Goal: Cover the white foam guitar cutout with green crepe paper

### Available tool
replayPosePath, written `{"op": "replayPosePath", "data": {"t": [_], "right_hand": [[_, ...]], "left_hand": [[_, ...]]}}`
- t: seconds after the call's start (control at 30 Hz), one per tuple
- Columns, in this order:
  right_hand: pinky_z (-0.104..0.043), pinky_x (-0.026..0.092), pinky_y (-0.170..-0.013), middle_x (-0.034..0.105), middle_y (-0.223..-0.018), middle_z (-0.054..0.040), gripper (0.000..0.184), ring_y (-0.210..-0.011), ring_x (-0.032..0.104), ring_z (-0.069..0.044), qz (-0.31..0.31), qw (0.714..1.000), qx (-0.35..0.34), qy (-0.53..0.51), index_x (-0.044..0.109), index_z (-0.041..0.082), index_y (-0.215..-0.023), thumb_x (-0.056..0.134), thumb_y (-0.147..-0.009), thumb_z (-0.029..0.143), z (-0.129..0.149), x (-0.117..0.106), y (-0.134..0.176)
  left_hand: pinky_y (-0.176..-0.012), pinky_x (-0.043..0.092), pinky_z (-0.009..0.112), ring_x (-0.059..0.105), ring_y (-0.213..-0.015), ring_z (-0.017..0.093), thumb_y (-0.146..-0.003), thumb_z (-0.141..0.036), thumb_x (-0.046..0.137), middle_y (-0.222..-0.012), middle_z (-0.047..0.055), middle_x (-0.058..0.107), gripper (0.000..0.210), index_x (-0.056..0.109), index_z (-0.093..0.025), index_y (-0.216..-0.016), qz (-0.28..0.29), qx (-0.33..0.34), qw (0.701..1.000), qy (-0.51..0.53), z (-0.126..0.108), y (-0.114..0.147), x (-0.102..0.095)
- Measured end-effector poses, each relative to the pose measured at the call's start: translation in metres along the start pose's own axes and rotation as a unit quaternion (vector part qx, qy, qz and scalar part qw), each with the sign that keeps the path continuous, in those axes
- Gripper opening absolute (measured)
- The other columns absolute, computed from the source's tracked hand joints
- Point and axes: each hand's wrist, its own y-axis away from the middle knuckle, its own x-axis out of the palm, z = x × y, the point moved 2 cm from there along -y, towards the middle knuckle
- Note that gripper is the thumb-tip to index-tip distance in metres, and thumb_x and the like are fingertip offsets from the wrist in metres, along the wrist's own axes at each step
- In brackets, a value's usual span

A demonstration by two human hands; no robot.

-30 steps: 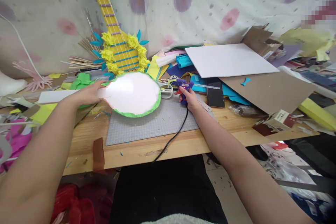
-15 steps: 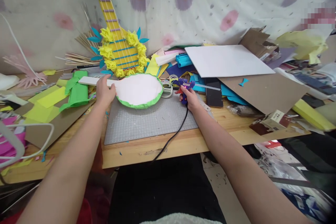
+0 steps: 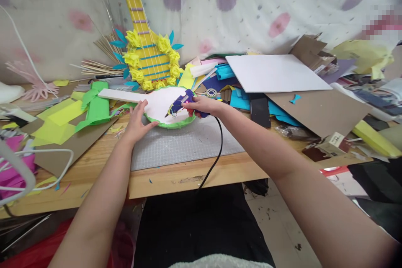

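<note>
Head view: on the wooden table lies a grey cutting mat, with a white, green-rimmed board over its far left part. The board's long axis runs mostly sideways, narrow neck pointing left and slightly away, rounded body to the right. Where they meet, the left hand is spread at the near edge, grasping nothing. The right hand curls around a blue glue gun, its nozzle slanting left and down over the body; contact is unclear.
</note>
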Motion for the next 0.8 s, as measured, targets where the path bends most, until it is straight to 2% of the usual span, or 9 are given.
{"op": "replayPosePath", "data": {"t": [0.17, 0.4, 0.6, 0.8], "right_hand": [[-0.02, 0.034, -0.033, 0.064, -0.059, -0.0037, 0.036, -0.039, 0.044, -0.007, 0.01, 0.998, 0.028, 0.063, 0.055, 0.017, -0.066, 0.074, -0.071, 0.048, 0.017, 0.01, -0.008], [-0.02, 0.035, -0.035, 0.064, -0.06, -0.0038, 0.037, -0.039, 0.047, -0.007, 0.038, 0.991, 0.019, 0.128, 0.056, 0.017, -0.065, 0.075, -0.07, 0.048, 0.022, 0.009, -0.018], [-0.02, 0.032, -0.034, 0.06, -0.054, -0.0017, 0.036, -0.038, 0.046, -0.006, 0.046, 0.99, 0.003, 0.132, 0.056, 0.017, -0.066, 0.078, -0.066, 0.046, 0.024, 0.009, -0.023], [-0.021, 0.033, -0.035, 0.06, -0.057, -0.0032, 0.037, -0.038, 0.047, -0.007, 0.041, 0.988, 0.012, 0.147, 0.055, 0.017, -0.066, 0.078, -0.067, 0.046, 0.027, 0.012, -0.022]], "left_hand": [[-0.115, 0.004, 0.058, 0.023, -0.142, 0.031, -0.071, -0.066, 0.059, -0.147, 0.014, 0.039, 0.09, 0.026, -0.026, -0.145, -0.003, -0.019, 1.0, 0.012, 0.01, 0.002, 0.0], [-0.114, 0.0, 0.059, 0.018, -0.144, 0.032, -0.07, -0.061, 0.063, -0.15, 0.015, 0.035, 0.092, 0.023, -0.026, -0.146, 0.016, -0.024, 1.0, 0.012, 0.003, 0.003, 0.004], [-0.114, 0.0, 0.061, 0.014, -0.145, 0.033, -0.07, -0.049, 0.066, -0.151, 0.014, 0.032, 0.09, 0.022, -0.028, -0.146, 0.018, -0.04, 0.999, 0.019, 0.001, 0.004, 0.01], [-0.113, -0.001, 0.06, 0.011, -0.145, 0.032, -0.07, -0.055, 0.065, -0.152, 0.014, 0.03, 0.091, 0.022, -0.027, -0.145, 0.027, -0.044, 0.998, 0.039, 0.003, 0.003, 0.011]]}}
